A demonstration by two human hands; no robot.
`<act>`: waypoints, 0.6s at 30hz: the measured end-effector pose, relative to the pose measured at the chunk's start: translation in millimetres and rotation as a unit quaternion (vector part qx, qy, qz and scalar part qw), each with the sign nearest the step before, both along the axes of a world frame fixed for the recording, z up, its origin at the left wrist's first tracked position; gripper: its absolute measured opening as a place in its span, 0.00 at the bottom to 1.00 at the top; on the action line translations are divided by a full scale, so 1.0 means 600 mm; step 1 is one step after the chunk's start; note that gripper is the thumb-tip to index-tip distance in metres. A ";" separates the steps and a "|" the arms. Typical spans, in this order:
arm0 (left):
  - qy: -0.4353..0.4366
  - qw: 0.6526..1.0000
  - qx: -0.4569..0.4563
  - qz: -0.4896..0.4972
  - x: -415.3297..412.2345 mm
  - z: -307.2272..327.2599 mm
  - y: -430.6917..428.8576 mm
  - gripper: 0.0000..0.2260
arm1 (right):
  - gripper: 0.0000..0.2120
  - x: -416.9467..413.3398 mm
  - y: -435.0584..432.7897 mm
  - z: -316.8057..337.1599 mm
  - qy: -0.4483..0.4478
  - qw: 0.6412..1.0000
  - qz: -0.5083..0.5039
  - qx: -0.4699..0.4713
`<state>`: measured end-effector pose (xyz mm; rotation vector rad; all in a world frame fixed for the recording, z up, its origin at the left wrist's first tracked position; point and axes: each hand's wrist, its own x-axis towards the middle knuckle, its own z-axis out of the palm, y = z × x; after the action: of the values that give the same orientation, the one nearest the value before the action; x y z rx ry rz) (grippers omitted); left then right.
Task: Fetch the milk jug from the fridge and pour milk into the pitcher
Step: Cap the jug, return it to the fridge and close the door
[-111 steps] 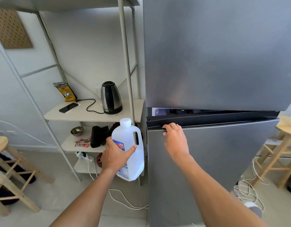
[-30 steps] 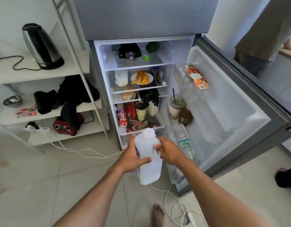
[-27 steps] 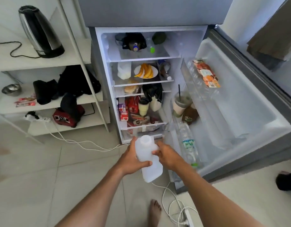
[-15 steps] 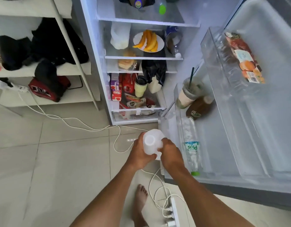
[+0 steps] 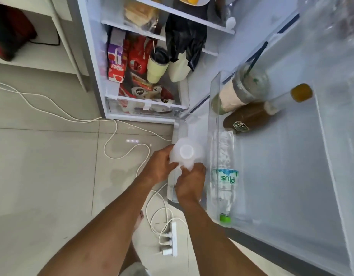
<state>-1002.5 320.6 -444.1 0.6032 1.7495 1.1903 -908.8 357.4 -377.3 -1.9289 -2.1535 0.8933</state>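
I look straight down on the white milk jug (image 5: 187, 151), its capped top facing me, low inside the end of the fridge door's bottom bin (image 5: 215, 108). My left hand (image 5: 159, 166) grips its left side. My right hand (image 5: 190, 183) holds its near side from below the cap. The jug's body is mostly hidden beneath its top and my hands. The fridge (image 5: 92, 56) stands open, its door (image 5: 291, 176) swung out to the right. No pitcher is in view.
The door bin holds a lying water bottle (image 5: 225, 176), a brown bottle (image 5: 250, 116) and an iced drink cup (image 5: 238, 90). Packets and a tumbler (image 5: 157, 66) fill the lower fridge shelf. White cables (image 5: 112, 136) and a power strip (image 5: 173, 238) lie on the tiled floor by my foot.
The fridge door was opened. Both hands took the jug and lowered it from chest height down to the door's bottom bin, and my view has tipped downward.
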 end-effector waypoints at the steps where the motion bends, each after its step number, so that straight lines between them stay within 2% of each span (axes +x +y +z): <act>1: 0.000 1.000 0.003 -0.009 0.002 -0.013 0.009 0.29 | 0.08 0.002 0.003 -0.012 0.011 1.000 -0.019 0.005; 5: 0.041 0.998 0.008 -0.047 0.008 -0.049 0.043 0.28 | 0.13 0.007 0.023 -0.042 0.053 0.994 -0.095 -0.031; 8: 0.065 0.997 0.015 -0.050 0.013 -0.077 0.063 0.29 | 0.14 0.006 0.040 -0.081 0.090 0.983 -0.152 -0.039; 12: 0.082 0.995 0.008 -0.049 0.015 -0.097 0.085 0.28 | 0.06 0.000 0.053 -0.137 0.179 0.950 -0.251 -0.051; 15: 0.099 0.993 0.013 -0.063 0.019 -0.104 0.100 0.27 | 0.05 0.007 0.062 -0.180 0.238 0.922 -0.303 -0.038; 18: 0.124 0.989 0.015 -0.081 0.025 -0.110 0.118 0.27 | 0.08 0.012 0.075 -0.195 0.247 0.904 -0.345 -0.044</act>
<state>-987.6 391.2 -510.0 0.9268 1.8497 1.0656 -901.6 402.7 -494.5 -1.9902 -1.0496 1.1531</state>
